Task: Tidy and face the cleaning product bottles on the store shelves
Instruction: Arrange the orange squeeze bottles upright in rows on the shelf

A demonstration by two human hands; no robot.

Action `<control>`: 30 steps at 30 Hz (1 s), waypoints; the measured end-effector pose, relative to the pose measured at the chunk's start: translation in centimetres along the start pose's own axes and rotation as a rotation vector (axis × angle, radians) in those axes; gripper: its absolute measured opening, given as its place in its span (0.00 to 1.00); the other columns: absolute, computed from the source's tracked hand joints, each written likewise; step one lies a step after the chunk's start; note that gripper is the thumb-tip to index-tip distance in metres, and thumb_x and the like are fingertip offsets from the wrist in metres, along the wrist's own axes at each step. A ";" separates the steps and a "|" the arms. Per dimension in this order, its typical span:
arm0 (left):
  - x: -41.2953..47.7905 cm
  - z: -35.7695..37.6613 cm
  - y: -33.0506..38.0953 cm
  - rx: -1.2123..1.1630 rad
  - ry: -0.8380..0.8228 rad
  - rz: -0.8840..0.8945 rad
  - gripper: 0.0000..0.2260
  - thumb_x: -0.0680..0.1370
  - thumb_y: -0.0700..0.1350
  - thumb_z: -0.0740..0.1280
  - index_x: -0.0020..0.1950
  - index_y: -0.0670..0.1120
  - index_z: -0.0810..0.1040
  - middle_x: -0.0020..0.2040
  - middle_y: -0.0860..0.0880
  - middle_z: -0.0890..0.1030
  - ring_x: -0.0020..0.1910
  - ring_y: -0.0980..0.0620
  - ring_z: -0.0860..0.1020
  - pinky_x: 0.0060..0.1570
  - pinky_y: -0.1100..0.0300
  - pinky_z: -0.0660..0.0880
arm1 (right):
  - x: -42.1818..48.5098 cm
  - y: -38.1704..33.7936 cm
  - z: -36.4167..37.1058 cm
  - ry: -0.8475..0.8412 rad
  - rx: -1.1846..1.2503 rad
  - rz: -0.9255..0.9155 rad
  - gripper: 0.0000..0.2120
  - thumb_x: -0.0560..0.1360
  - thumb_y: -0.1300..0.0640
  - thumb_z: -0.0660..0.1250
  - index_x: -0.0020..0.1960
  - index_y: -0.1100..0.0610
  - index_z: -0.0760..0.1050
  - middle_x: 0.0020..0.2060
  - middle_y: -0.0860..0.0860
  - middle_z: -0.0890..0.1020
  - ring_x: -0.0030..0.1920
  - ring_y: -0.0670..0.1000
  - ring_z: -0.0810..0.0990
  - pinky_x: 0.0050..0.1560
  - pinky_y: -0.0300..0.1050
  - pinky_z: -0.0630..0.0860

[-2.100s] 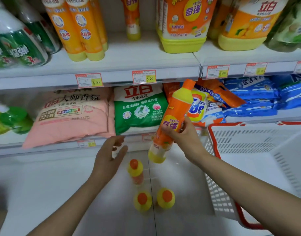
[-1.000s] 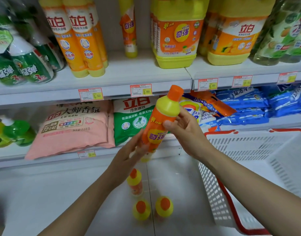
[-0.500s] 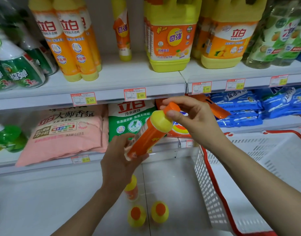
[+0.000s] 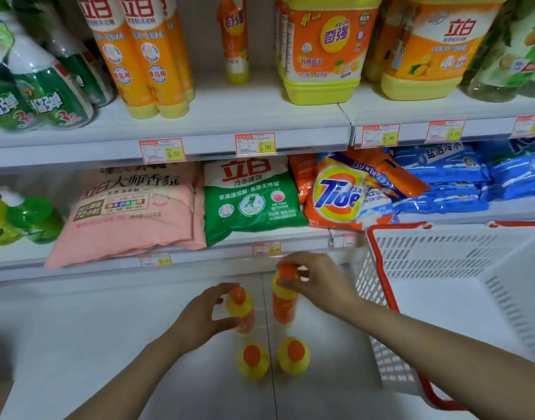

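Note:
Several small orange bottles with yellow shoulders and orange caps stand on the white bottom shelf (image 4: 108, 344). My right hand (image 4: 317, 280) pinches the cap of the back right bottle (image 4: 283, 304), which stands upright. My left hand (image 4: 199, 319) curls round the back left bottle (image 4: 243, 313), thumb and fingers on its neck and side. Two more bottles stand in front: the front left bottle (image 4: 252, 360) and the front right bottle (image 4: 293, 356), seen from above.
A white basket with a red rim (image 4: 441, 268) sits on the bottom shelf to the right of the bottles. Detergent bags, pink (image 4: 126, 213), green (image 4: 251, 201) and Tide (image 4: 338, 195), lie on the shelf above. Large orange and yellow bottles (image 4: 323, 50) line the top shelf.
My right hand lowered the orange bottle from in front of the middle shelf and stood it on the bottom shelf at the back right. My left hand let it go and took the back left bottle.

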State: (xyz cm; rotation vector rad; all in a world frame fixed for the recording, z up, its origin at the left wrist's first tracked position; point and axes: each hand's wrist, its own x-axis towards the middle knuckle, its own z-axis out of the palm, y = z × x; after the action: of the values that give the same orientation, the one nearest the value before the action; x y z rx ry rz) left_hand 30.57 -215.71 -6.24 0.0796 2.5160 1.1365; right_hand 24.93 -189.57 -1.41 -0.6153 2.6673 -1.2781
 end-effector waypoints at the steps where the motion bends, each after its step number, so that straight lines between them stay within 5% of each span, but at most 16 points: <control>1: 0.1 0.5 0.0 0.005 0.006 0.005 0.33 0.61 0.74 0.69 0.62 0.67 0.66 0.61 0.61 0.75 0.59 0.56 0.75 0.49 0.75 0.67 | -0.3 0.7 1.0 -0.034 -0.022 0.014 0.13 0.71 0.54 0.77 0.54 0.55 0.83 0.49 0.48 0.85 0.48 0.51 0.83 0.53 0.53 0.79; 4: 0.7 1.8 -0.1 -0.001 0.087 0.035 0.22 0.71 0.52 0.76 0.58 0.65 0.67 0.56 0.61 0.77 0.57 0.55 0.76 0.51 0.73 0.69 | -0.9 2.0 3.3 -0.117 -0.065 0.052 0.14 0.70 0.52 0.77 0.55 0.54 0.83 0.49 0.49 0.86 0.49 0.51 0.83 0.54 0.52 0.79; 9: 1.4 2.8 -1.1 -0.057 0.169 0.022 0.18 0.69 0.58 0.70 0.57 0.59 0.75 0.52 0.60 0.81 0.52 0.56 0.79 0.55 0.51 0.77 | -0.7 2.1 3.9 -0.201 -0.088 0.049 0.15 0.69 0.53 0.78 0.54 0.54 0.83 0.49 0.49 0.85 0.49 0.50 0.82 0.53 0.48 0.78; 19: -0.2 -1.4 0.8 -0.142 0.300 0.082 0.19 0.68 0.65 0.67 0.56 0.63 0.76 0.49 0.62 0.82 0.47 0.55 0.81 0.54 0.49 0.78 | -0.3 1.8 3.2 -0.344 -0.095 0.118 0.20 0.68 0.45 0.78 0.55 0.52 0.80 0.51 0.47 0.81 0.52 0.48 0.79 0.53 0.48 0.78; 26: -2.3 -7.5 8.7 -0.235 0.439 0.228 0.15 0.71 0.56 0.74 0.54 0.57 0.77 0.48 0.57 0.82 0.46 0.54 0.80 0.49 0.54 0.79 | 3.5 -6.7 0.4 -0.152 0.237 -0.054 0.28 0.70 0.51 0.77 0.67 0.49 0.71 0.59 0.45 0.78 0.56 0.45 0.79 0.54 0.41 0.80; 30: -3.1 -8.7 12.8 -0.295 0.593 0.225 0.13 0.70 0.52 0.74 0.50 0.55 0.75 0.46 0.55 0.82 0.43 0.54 0.80 0.40 0.62 0.77 | 4.4 -9.7 0.6 0.004 0.257 -0.260 0.25 0.69 0.55 0.77 0.64 0.52 0.74 0.51 0.41 0.79 0.54 0.46 0.79 0.50 0.43 0.82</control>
State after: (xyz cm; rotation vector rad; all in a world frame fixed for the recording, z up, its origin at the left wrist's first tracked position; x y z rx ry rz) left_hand 28.98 -213.95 9.31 -0.0656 2.8467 1.8364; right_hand 24.12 -197.22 5.98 -0.9423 2.4266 -1.6539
